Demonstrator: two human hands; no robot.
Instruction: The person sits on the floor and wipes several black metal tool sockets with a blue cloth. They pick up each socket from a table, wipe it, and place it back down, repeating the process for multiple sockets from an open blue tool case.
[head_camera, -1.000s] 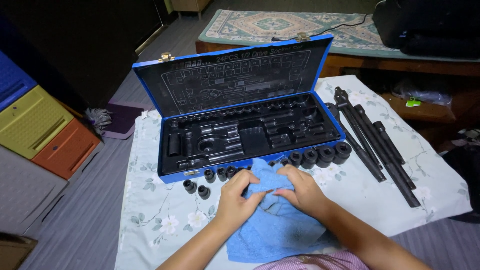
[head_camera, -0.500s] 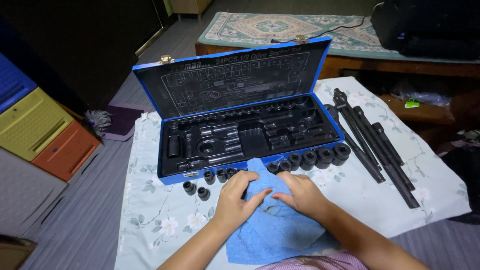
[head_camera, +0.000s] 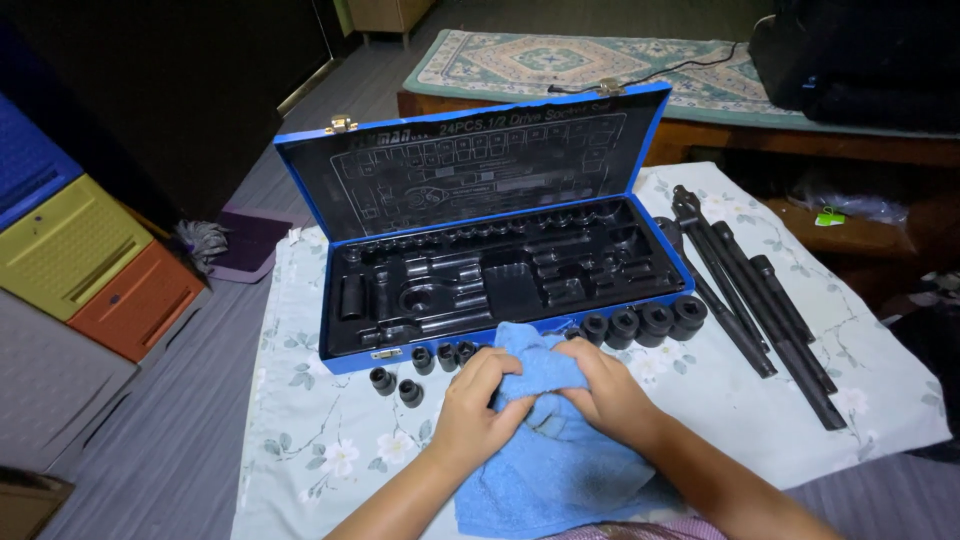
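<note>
Hands close tighter now: our left hand and right hand bunch the blue towel, hiding sockets that showed near the blue case; wiping continues.

Bunched blue towel lies on the floral cloth.

Left hand and right hand close together, fingertips nearly meeting. Both palms down, fingers curled, bunched in grasp. Left thumb angled toward right hand. Forearms bare, converging from lower edge, right forearm longer in view, wrists roughly level.
</note>
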